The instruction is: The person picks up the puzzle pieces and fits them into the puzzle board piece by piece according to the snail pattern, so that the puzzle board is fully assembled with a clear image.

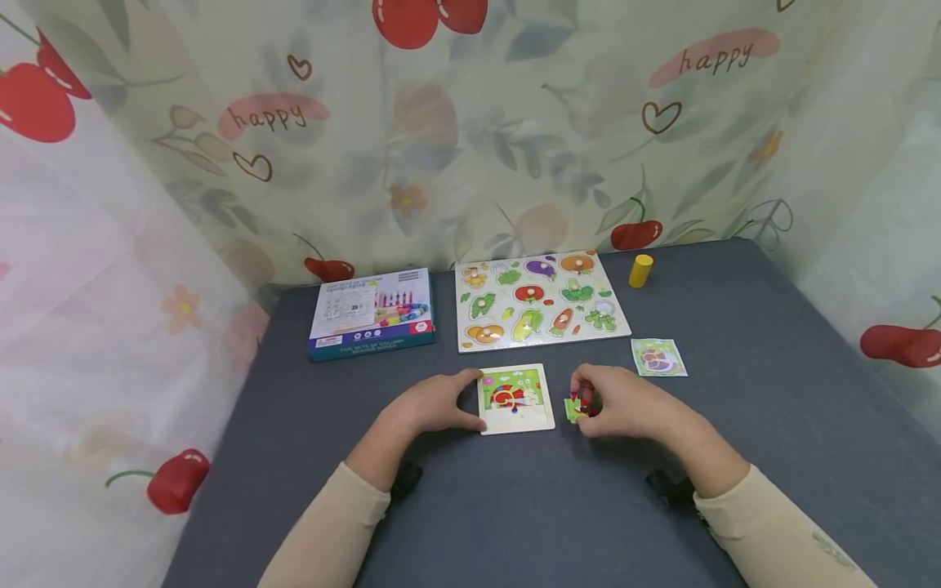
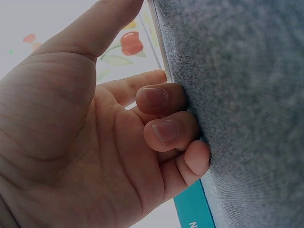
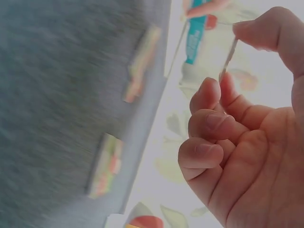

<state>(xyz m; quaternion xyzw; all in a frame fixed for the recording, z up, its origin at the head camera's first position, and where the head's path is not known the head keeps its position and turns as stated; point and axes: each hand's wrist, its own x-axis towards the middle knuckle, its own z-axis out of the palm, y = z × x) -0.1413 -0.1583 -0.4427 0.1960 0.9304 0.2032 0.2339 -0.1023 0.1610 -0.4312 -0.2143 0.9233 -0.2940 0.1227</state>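
Observation:
A square jigsaw board (image 1: 515, 420) lies flat on the table, with a red snail picture across its upper part and a bare pale strip below. My left hand (image 1: 430, 404) holds its left edge, index finger at the upper corner and thumb at the lower one; its other fingers curl, as the left wrist view shows. To the right of the board, my right hand (image 1: 617, 402) pinches a thin puzzle piece (image 3: 230, 58) between thumb and index finger. Below that hand, loose puzzle pieces (image 3: 105, 166) rest on the table, blurred in the right wrist view.
Behind the board lies a large vegetable peg puzzle (image 1: 544, 302). A boxed set (image 1: 371, 314) is to its left. A yellow cylinder (image 1: 640, 271) stands at the back right, with a small picture card (image 1: 658, 358) in front of it. Patterned curtain cloth (image 1: 470, 147) borders the table.

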